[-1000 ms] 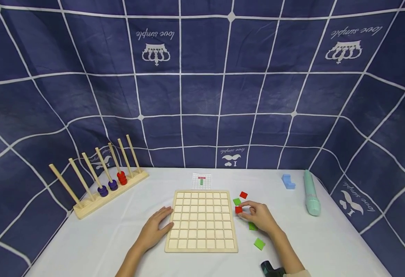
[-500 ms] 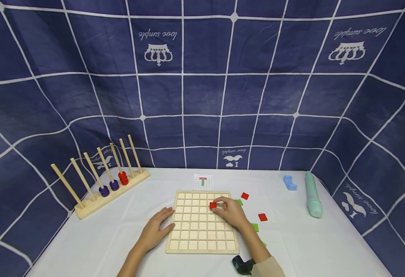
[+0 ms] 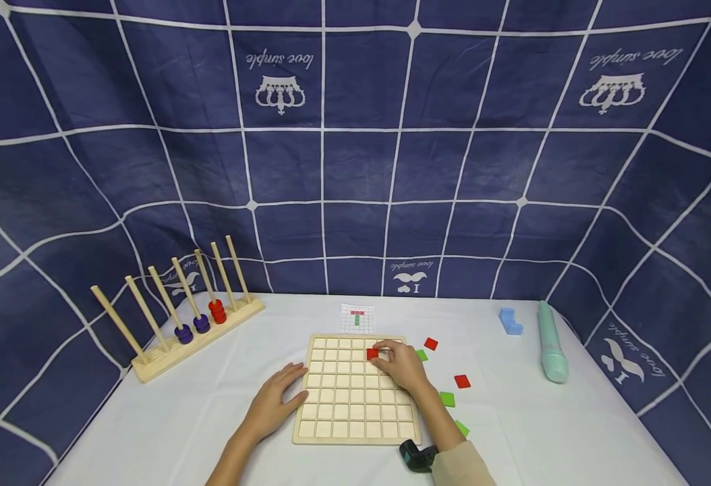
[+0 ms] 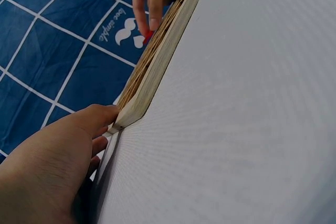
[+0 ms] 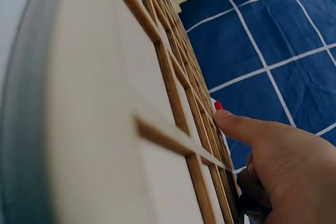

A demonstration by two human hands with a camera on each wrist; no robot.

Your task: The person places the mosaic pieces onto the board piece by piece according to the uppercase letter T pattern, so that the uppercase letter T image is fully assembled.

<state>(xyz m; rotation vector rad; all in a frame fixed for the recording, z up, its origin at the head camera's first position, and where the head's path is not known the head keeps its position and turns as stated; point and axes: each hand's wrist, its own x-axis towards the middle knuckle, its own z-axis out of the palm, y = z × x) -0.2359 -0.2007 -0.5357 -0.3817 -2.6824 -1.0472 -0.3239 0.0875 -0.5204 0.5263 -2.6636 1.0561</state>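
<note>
A pale wooden board (image 3: 355,410) divided into square cells lies in the middle of the table. Over its upper part, my right hand (image 3: 405,366) pinches a small red square tile (image 3: 372,354) between thumb and fingers. The right wrist view catches only a sliver of that red tile (image 5: 218,105) past the thumb; whether it touches a cell cannot be told. My left hand (image 3: 273,403) rests at the board's left edge, fingers extended and thumb (image 4: 100,116) touching the rim. Behind the board lies a grid card (image 3: 357,319) with a red-and-green T pattern.
Right of the board lie loose tiles: a red one (image 3: 431,344), another red one (image 3: 462,381) and several green ones (image 3: 447,399). A pegged wooden rack (image 3: 197,341) with rings stands back left. A blue block (image 3: 510,322) and a mint-green microphone (image 3: 552,344) lie right.
My right hand has carried the red tile from beside the board leftward over it, then slightly farther back. A second red tile has come into sight on the right. My left hand stays put.
</note>
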